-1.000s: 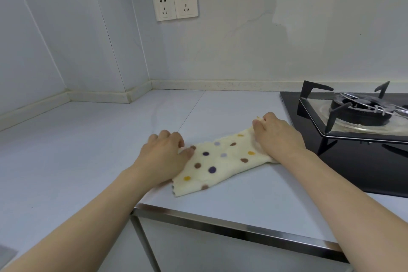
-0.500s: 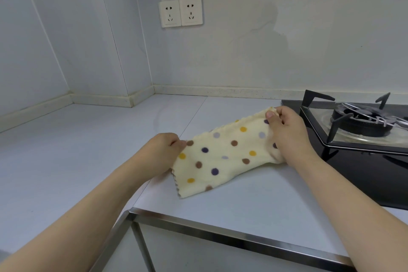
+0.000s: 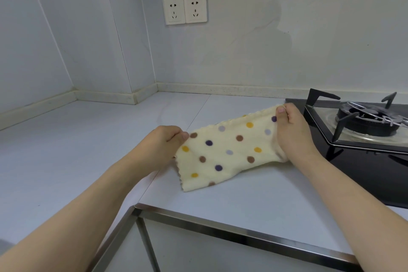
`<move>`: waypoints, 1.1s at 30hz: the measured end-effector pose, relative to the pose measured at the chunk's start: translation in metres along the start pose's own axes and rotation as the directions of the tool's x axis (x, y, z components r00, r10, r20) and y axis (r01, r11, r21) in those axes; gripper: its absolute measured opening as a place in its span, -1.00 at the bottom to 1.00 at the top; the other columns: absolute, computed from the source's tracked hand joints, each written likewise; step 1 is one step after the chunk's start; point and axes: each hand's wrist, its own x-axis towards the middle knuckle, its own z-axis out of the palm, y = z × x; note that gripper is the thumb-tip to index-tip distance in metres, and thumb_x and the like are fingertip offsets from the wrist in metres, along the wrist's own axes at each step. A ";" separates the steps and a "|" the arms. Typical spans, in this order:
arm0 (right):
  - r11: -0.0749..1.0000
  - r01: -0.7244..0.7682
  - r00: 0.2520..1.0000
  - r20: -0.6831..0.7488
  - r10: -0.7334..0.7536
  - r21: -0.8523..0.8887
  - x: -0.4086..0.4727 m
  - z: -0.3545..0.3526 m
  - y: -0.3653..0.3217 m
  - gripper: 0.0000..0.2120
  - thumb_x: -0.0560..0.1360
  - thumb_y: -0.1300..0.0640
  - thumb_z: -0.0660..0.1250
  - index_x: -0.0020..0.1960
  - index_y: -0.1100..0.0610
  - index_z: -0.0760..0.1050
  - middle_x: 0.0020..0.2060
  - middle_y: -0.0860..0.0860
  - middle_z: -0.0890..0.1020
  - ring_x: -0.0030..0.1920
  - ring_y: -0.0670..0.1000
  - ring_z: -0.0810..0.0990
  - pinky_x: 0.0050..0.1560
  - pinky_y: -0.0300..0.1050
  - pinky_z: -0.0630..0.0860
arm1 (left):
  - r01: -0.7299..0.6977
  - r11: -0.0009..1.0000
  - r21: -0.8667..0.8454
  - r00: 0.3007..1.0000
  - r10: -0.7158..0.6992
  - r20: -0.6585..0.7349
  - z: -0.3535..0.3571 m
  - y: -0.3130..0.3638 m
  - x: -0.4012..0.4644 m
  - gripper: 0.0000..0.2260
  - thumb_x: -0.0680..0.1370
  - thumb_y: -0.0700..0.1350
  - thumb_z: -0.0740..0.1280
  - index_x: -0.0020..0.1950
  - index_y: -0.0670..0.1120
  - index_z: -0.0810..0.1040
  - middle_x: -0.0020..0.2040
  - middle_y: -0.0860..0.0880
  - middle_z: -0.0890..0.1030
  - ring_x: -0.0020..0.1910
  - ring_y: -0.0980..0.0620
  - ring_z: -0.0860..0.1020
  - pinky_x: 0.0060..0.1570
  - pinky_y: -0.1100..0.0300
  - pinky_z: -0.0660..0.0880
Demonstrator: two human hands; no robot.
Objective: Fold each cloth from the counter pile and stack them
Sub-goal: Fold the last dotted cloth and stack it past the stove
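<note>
Between hands, cream polka-dot cloth (image 3: 229, 150)

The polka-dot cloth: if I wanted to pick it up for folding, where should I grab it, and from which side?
Probably by the two upper corners of the polka-dot cloth, one from each end, as the left hand and right hand pinch it now. It is limp, so held by the corners it hangs as a flat sheet, its lower edge resting on the counter.

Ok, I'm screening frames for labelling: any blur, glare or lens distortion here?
Head view: sharp on the dotted cloth and both hands; wide-angle bending curves the counter edge and walls; soft, even light, with mild reflections on the black hob and a faint shadow on the wall.
</note>
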 end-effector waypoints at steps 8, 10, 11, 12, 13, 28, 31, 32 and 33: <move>0.809 0.200 0.973 0.208 -0.099 -0.552 0.015 0.011 0.005 -0.80 0.66 0.02 -0.01 0.01 0.05 0.36 -0.07 -0.08 0.60 -0.16 0.13 0.48 -0.24 -0.04 0.34 | 0.040 0.977 0.212 0.999 -0.038 -0.015 0.002 -0.010 0.004 -0.72 0.64 -0.01 0.18 -0.10 -0.15 0.53 -0.21 -0.08 0.57 -0.28 0.03 0.46 -0.28 0.17 0.38; 0.658 0.297 0.951 0.278 -0.136 -0.692 0.019 0.018 -0.006 -0.80 0.64 0.02 0.05 0.12 0.08 0.37 0.04 0.03 0.58 -0.07 0.16 0.49 -0.17 -0.02 0.38 | 0.044 0.968 0.246 0.999 -0.035 -0.038 0.005 -0.011 0.004 -0.75 0.63 -0.01 0.18 -0.11 -0.13 0.53 -0.21 -0.05 0.57 -0.25 0.01 0.50 -0.29 0.17 0.39; 0.544 0.325 0.944 0.298 -0.140 -0.774 0.017 0.022 -0.011 -0.74 0.62 -0.01 0.09 0.22 0.11 0.36 0.11 0.09 0.53 0.02 0.18 0.48 -0.07 0.02 0.40 | 0.040 0.967 0.253 0.999 -0.031 -0.041 0.008 -0.011 0.004 -0.76 0.63 -0.02 0.18 -0.09 -0.13 0.53 -0.20 -0.06 0.58 -0.21 -0.02 0.52 -0.27 0.14 0.41; 0.433 0.346 0.938 0.310 -0.153 -0.833 0.013 0.027 -0.016 -0.65 0.60 -0.04 0.14 0.30 0.13 0.32 0.16 0.13 0.48 0.09 0.20 0.45 0.02 0.05 0.38 | 0.039 0.965 0.258 0.999 -0.029 -0.042 0.010 -0.011 0.003 -0.76 0.63 -0.03 0.17 -0.08 -0.13 0.53 -0.18 -0.06 0.58 -0.18 -0.05 0.54 -0.25 0.11 0.44; 0.376 0.370 0.929 0.326 -0.178 -0.850 0.006 0.033 -0.022 -0.58 0.58 -0.06 0.17 0.34 0.15 0.29 0.19 0.15 0.43 0.14 0.20 0.42 0.07 0.07 0.36 | 0.041 0.964 0.263 0.999 -0.031 -0.043 0.011 -0.011 0.002 -0.77 0.63 -0.03 0.17 -0.06 -0.12 0.53 -0.17 -0.06 0.59 -0.15 -0.06 0.55 -0.22 0.08 0.47; 0.650 0.340 0.746 0.616 0.254 -0.680 -0.029 0.040 -0.011 -0.33 0.49 -0.42 -0.10 0.53 -0.19 -0.01 0.55 -0.09 -0.03 0.54 0.02 -0.09 0.47 0.23 -0.19 | 0.132 0.867 0.481 0.987 -0.072 -0.141 0.013 -0.001 -0.001 -0.74 0.49 -0.22 0.20 0.16 -0.04 0.42 0.09 -0.04 0.47 0.06 -0.09 0.41 -0.01 0.11 0.30; 0.620 0.339 0.716 0.621 0.317 -0.708 -0.028 0.042 -0.013 -0.28 0.43 -0.50 -0.12 0.52 -0.26 -0.11 0.56 -0.09 -0.13 0.54 0.07 -0.20 0.46 0.25 -0.23 | -0.038 0.946 0.322 0.965 0.118 -0.233 0.028 0.019 -0.009 -0.73 0.58 -0.14 0.19 0.28 -0.03 0.39 0.26 -0.03 0.36 0.21 -0.07 0.32 0.14 0.12 0.27; 0.615 0.339 0.711 0.622 0.328 -0.712 -0.028 0.042 -0.014 -0.29 0.43 -0.49 -0.13 0.52 -0.28 -0.12 0.56 -0.09 -0.14 0.54 0.08 -0.20 0.45 0.25 -0.24 | -0.089 0.956 0.279 0.976 0.139 -0.165 0.037 0.022 -0.012 -0.71 0.61 -0.07 0.16 0.34 -0.04 0.36 0.33 -0.04 0.33 0.28 -0.07 0.29 0.23 0.09 0.26; 0.616 0.336 0.706 0.624 0.336 -0.712 -0.027 0.042 -0.014 -0.34 0.46 -0.46 -0.16 0.51 -0.29 -0.13 0.56 -0.09 -0.14 0.54 0.08 -0.21 0.45 0.25 -0.24 | -0.115 0.946 0.304 0.990 0.134 -0.041 0.047 0.023 -0.015 -0.63 0.63 0.01 0.13 0.42 -0.05 0.30 0.41 -0.05 0.26 0.37 -0.08 0.23 0.33 0.06 0.20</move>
